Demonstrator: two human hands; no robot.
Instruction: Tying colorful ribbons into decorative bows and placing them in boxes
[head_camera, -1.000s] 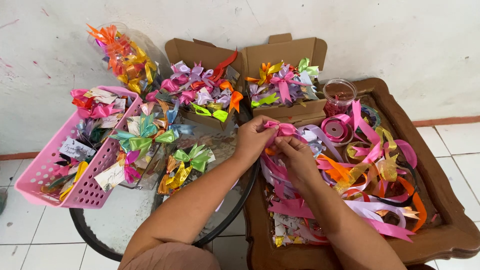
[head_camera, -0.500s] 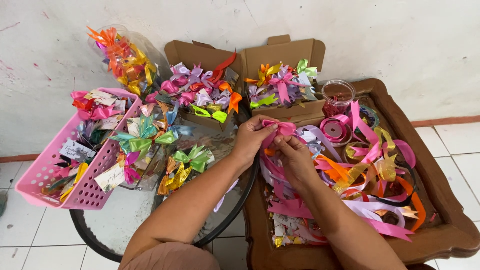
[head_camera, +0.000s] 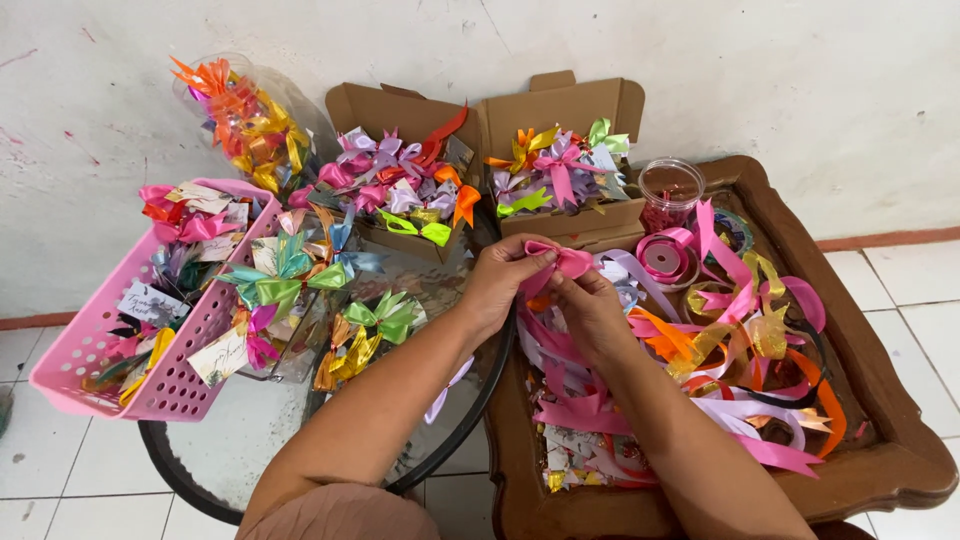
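Meanwhile, over a wooden tray (head_camera: 900, 440) of loose ribbons | left hand (head_camera: 497, 283) and right hand (head_camera: 590, 310) both pinch a pink ribbon bow (head_camera: 562, 259) between fingertips | pink basket (head_camera: 190, 380) and cardboard boxes (head_camera: 560, 110) of finished bows nearby

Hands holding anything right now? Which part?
Yes: both the left hand and the right hand pinch a pink ribbon bow at its folded middle, loops sticking out above the fingers, over the wooden tray.
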